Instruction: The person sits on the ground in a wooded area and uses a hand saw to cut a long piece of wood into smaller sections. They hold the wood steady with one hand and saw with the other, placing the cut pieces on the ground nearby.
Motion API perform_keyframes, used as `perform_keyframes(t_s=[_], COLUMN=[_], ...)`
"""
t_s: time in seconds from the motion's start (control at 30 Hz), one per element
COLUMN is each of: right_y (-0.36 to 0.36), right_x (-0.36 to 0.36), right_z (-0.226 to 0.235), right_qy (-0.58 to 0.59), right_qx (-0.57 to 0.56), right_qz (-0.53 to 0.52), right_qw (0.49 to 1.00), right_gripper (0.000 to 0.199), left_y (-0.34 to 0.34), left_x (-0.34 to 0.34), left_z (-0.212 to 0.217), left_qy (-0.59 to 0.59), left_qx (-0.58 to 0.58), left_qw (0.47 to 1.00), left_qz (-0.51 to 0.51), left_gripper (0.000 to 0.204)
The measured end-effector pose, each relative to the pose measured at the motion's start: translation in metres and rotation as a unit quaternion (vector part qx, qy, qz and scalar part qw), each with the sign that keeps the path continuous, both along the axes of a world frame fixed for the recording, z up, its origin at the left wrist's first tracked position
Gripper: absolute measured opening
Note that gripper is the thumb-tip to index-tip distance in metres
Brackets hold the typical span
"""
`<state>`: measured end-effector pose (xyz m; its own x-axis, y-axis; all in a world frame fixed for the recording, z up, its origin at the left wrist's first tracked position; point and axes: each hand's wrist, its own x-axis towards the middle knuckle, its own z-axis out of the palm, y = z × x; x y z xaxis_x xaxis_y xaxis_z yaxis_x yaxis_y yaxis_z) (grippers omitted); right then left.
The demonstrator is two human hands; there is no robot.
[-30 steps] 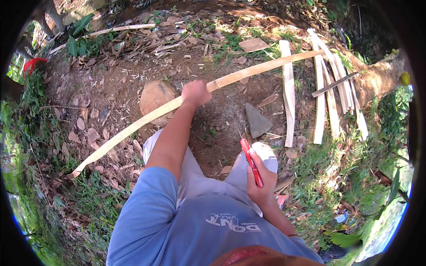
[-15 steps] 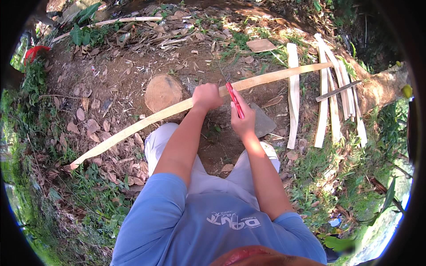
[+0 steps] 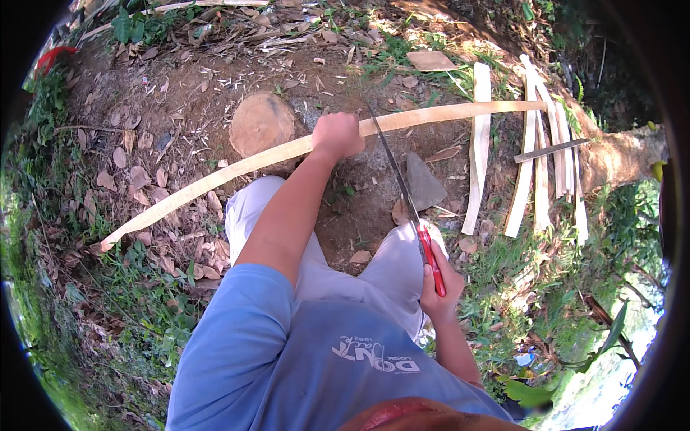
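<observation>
My left hand [image 3: 336,135] grips a long pale bamboo strip [image 3: 215,176] near its middle. The strip runs from the lower left across to the upper right, over a round wooden stump [image 3: 260,122]. My right hand [image 3: 438,276] holds a red-handled saw [image 3: 402,190] by its handle, close to my right knee. Its thin blade points up and away, and its tip reaches the strip just right of my left hand. I sit or crouch with my knees in pale trousers under both arms.
Several split bamboo slats [image 3: 535,161] lie on the ground at the right with a dark flat blade [image 3: 550,149] across them. A grey stone [image 3: 424,181] lies by my right knee. Dry leaves, dirt and grass surround me.
My right hand pulled back from beside my left hand down to my right knee, drawing the saw toward me. The left hand stayed on the strip.
</observation>
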<state>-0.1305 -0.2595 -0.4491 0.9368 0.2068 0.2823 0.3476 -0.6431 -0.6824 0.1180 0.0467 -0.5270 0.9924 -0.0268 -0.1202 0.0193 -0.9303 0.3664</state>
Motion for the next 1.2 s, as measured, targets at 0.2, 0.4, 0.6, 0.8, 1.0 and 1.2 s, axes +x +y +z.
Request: perform_keyframes(t_s=[0.2,0.4,0.6,0.8,1.0,1.2], right_y=[0.086,0.144,0.073,-0.015,0.007,0.128], right_x=[0.136,0.215,0.121,-0.012,0.042,0.195], right_z=[-0.04,-0.051,-0.06,-0.029,-0.029,-0.057], right_qy=[-0.043,-0.057,0.028,-0.001,-0.021,-0.055], right_qx=[0.07,0.156,0.068,-0.029,0.003,0.144], right_qz=[0.008,0.026,-0.038,-0.016,0.049,0.028], right_qw=[0.997,0.986,0.997,0.999,0.999,0.988], right_gripper=[0.043,0.042,0.044,0.045,0.045,0.043], left_y=[-0.001,-0.003,0.006,0.004,0.004,0.006], left_x=[-0.001,0.003,0.005,0.006,0.007,0.009], left_z=[-0.002,0.005,0.009,0.003,0.004,0.006], left_qy=[-0.014,0.017,0.05,0.043,0.033,0.027], left_qx=[0.0,-0.002,-0.011,-0.023,-0.039,-0.018], left_qw=[1.0,1.0,0.999,0.999,0.999,0.999], left_qz=[-0.001,-0.001,0.004,-0.001,-0.005,-0.003], left_gripper=[0.031,0.034,0.037,0.035,0.035,0.037])
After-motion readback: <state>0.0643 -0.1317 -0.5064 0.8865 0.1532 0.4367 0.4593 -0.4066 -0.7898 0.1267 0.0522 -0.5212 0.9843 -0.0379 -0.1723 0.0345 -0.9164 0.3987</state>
